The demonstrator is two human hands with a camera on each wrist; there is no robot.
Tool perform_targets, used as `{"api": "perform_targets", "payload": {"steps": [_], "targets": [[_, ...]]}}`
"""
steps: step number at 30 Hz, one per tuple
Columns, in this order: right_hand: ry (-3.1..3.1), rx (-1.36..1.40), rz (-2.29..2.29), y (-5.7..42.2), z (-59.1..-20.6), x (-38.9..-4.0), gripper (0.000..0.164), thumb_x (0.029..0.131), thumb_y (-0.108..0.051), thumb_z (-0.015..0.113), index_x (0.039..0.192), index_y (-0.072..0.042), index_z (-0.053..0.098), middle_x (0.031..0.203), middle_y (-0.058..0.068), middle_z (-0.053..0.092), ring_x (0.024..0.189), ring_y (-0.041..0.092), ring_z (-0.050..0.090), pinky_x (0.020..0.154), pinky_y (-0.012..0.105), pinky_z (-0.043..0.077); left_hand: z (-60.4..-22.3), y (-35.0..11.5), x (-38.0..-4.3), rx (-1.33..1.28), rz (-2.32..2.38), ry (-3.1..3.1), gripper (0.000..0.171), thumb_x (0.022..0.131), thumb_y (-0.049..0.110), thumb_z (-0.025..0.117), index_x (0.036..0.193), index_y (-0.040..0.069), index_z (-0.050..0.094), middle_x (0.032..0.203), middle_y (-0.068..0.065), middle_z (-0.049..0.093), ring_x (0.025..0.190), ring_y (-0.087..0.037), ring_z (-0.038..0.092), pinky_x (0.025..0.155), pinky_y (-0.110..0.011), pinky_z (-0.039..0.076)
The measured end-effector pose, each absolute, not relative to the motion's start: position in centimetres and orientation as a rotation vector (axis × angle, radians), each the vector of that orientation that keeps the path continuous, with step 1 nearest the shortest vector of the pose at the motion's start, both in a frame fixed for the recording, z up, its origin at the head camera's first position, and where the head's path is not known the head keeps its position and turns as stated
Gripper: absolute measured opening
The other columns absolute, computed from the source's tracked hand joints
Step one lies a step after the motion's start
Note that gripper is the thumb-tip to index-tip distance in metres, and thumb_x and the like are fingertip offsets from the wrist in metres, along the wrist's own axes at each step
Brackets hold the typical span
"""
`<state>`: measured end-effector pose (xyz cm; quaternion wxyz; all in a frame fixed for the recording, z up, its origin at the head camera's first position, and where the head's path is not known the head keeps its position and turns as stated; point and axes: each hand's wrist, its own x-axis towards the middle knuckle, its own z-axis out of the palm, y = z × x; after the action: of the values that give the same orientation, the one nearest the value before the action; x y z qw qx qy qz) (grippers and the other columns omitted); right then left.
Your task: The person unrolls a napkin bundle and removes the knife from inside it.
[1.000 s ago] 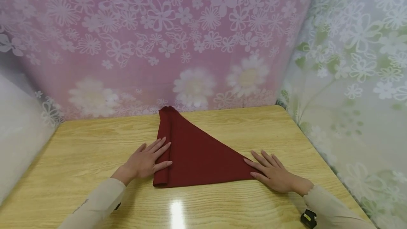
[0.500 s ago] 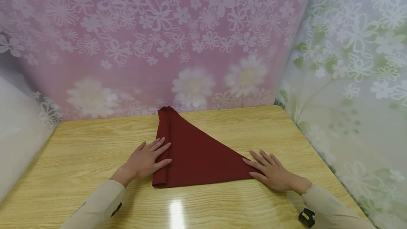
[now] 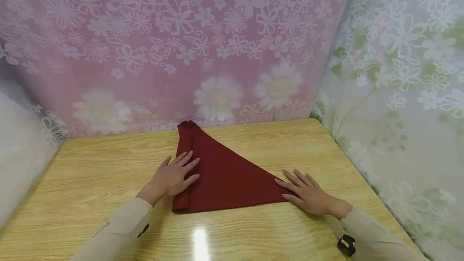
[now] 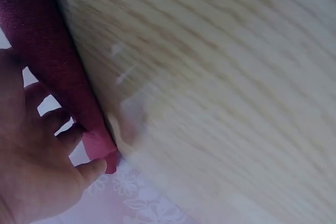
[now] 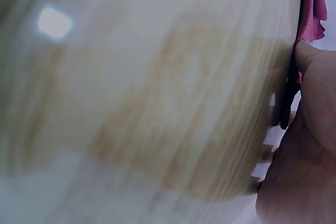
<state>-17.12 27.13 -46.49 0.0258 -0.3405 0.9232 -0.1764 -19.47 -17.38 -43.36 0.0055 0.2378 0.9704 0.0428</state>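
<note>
A dark red cloth (image 3: 228,176) lies on the wooden table, shaped like a triangle with its narrow corner to the right. Its left side is rolled into a thick upright strip (image 3: 184,140) that reaches the back of the table. Across this roll lies my left hand (image 3: 170,178), fingers spread and straight, the tips just past the roll's inner edge. My right hand (image 3: 311,196) rests flat on the right corner, index finger and thumb over the cloth. In the left wrist view the roll (image 4: 58,51) runs beneath the fingers.
The wood-grain table (image 3: 108,164) meets a pink floral curtain (image 3: 181,51) at its back edge. A pale green and white floral sheet (image 3: 398,92) hangs along the right side, and white fabric (image 3: 21,152) on the left. Light glares near the front.
My left hand has shifted slightly right and farther up over the roll. The right hand stays on the corner, and the whole scene drifts slightly left as the head view turns.
</note>
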Motion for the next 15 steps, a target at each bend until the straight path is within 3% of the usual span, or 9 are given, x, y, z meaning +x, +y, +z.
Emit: {"api": "perform_targets", "payload": {"steps": [8, 15], "targets": [[2.824, -1.004, -0.534, 27.1, -46.6, -16.9, 0.048, 0.102, -0.033, 0.045, 0.149, -0.023, 0.038, 0.155, 0.018, 0.022, 0.138, 0.049, 0.012, 0.101, 0.071, 0.008, -44.0, -18.2, -19.3, 0.706, 0.168, 2.985, 0.057, 0.099, 0.045, 0.047, 0.147, 0.017, 0.041, 0.156, -0.011, 0.021, 0.142, -0.029, 0.021, 0.108, -0.061, 0.019], [2.864, -1.045, -0.553, 27.1, -46.2, -17.0, 0.047, 0.101, -0.031, 0.049, 0.146, -0.021, 0.043, 0.151, 0.021, 0.027, 0.135, 0.053, 0.017, 0.098, 0.072, 0.011, -43.6, -18.5, -19.7, 0.7, 0.164, 2.97, 0.054, 0.098, 0.04, 0.048, 0.146, 0.017, 0.043, 0.156, -0.011, 0.022, 0.141, -0.029, 0.023, 0.108, -0.061, 0.02]]}}
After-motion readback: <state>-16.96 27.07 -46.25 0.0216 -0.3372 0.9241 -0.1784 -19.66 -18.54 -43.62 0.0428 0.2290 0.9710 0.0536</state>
